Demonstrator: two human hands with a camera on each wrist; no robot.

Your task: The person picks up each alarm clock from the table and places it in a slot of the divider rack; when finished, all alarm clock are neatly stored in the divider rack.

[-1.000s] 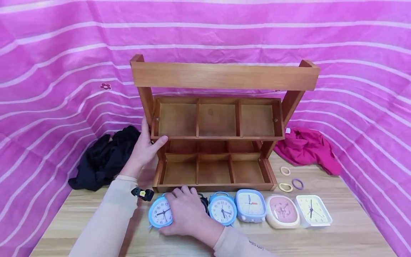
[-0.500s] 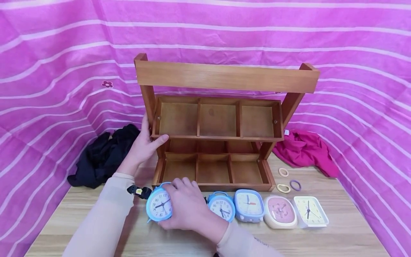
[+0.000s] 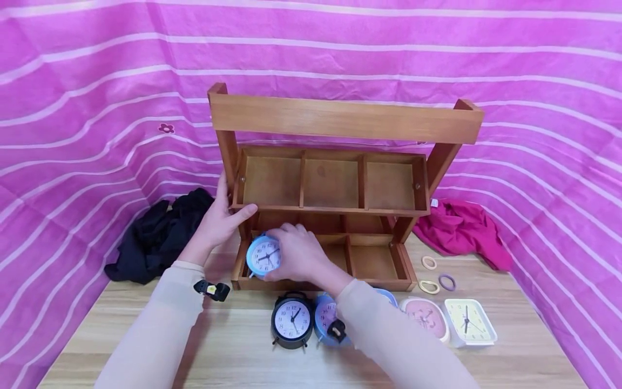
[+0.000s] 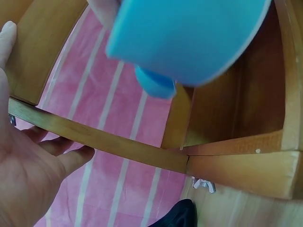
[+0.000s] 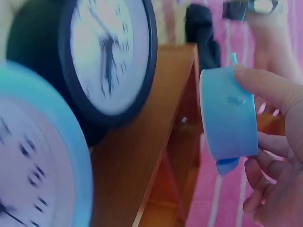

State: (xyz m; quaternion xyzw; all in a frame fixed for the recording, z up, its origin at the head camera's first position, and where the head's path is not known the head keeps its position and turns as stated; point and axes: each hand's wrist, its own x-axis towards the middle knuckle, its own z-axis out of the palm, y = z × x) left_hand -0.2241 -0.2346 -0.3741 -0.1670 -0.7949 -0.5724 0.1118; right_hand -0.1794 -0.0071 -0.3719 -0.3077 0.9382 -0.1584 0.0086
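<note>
My right hand (image 3: 284, 254) grips a round blue alarm clock (image 3: 263, 256) and holds it over the left compartment of the lower tray of a two-tier wooden organizer (image 3: 340, 119). In the right wrist view its fingers (image 5: 265, 87) wrap the blue clock (image 5: 229, 118) by the rim. My left hand (image 3: 221, 216) grips the left end of the upper tray, thumb on its front rail. In the left wrist view the left hand's palm (image 4: 28, 175) lies against that rail (image 4: 104, 139), with the blue clock (image 4: 189, 38) above.
On the table in front of the organizer stand a black round clock (image 3: 291, 320), a blue clock (image 3: 323, 313) partly hidden by my forearm, a pink clock (image 3: 427, 317) and a cream clock (image 3: 468, 321). Three hair rings (image 3: 430, 273) lie at the right. Black cloth (image 3: 160, 235) is at the left and magenta cloth (image 3: 461, 224) at the right.
My right hand lifted the blue clock off the table and carried it up to the lower tray. The black clock, hidden before, now shows. The left hand stayed on the organizer.
</note>
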